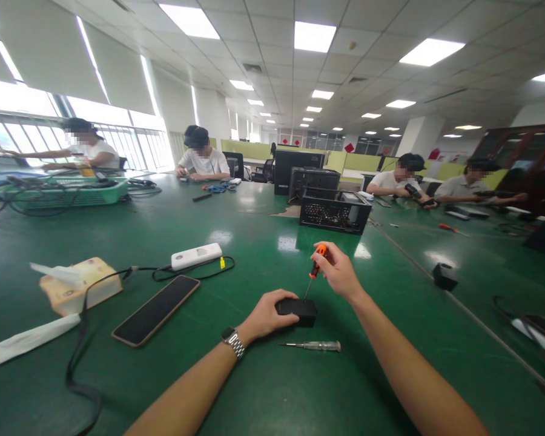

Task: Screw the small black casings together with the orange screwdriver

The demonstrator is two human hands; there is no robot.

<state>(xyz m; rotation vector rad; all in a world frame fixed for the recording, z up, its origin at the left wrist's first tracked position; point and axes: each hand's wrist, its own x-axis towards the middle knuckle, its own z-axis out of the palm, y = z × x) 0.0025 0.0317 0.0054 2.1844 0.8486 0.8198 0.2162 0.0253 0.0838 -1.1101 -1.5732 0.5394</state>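
A small black box (305, 312) rests on the green table (263, 387). My left hand (270, 313) grips its left end, thumb in front and fingers behind. In my right hand (338, 266) is an orange and black screwdriver (317, 265), held upright at a slight tilt, its tip on the top of the box near the right end. A second screwdriver with a clear handle (322, 346) lies just in front of the box, pointing left.
Left on the table are a phone (157, 310), a tissue pack (88, 284), a white power strip (196, 256) and black cables. Computer cases (335, 211) stand ahead. A black block (445, 276) lies right. Several people sit around the table.
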